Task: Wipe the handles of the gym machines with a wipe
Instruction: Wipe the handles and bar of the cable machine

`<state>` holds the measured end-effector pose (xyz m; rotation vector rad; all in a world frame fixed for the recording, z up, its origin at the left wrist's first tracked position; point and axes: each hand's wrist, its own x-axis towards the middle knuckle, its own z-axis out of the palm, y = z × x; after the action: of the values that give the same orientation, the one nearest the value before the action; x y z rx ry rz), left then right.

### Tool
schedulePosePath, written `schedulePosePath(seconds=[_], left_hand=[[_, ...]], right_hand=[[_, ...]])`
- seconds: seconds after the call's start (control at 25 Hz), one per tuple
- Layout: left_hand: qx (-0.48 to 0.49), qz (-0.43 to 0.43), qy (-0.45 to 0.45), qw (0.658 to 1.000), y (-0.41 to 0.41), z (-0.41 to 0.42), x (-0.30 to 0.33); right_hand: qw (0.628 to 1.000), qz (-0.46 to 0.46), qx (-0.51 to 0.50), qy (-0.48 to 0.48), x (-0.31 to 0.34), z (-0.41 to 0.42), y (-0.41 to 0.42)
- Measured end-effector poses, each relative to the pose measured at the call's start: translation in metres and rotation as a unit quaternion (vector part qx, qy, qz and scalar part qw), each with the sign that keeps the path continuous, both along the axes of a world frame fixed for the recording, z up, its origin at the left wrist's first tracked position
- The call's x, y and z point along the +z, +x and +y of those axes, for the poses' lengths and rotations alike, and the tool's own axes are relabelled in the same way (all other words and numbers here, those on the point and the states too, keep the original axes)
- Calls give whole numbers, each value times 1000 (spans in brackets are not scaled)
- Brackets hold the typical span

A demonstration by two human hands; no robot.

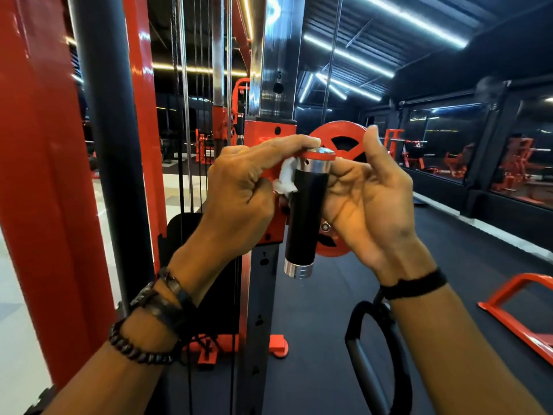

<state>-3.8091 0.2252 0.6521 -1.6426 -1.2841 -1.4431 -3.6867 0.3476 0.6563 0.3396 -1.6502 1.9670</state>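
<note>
Hands met at a black handle [303, 211] with chrome end caps, which stood upright on the red bracket [270, 226] of a cable machine. The left hand [242, 193] had its fingers curled, pinching a crumpled white wipe [285, 179] against the handle's upper left side, the forefinger reaching over the top cap. The right hand [368, 202] lay open and relaxed just behind the handle, thumb raised, holding nothing. A red pulley wheel [338, 136] showed behind them.

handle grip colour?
Black grip with silver end caps, clearest in the head view.
</note>
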Motion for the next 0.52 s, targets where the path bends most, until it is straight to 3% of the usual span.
schedulePosePath(seconds=[0.52], left_hand=[[16,-9,-20,1000,4,-9,2]], right_hand=[[990,-74,99,-61,-61,-13,-12]])
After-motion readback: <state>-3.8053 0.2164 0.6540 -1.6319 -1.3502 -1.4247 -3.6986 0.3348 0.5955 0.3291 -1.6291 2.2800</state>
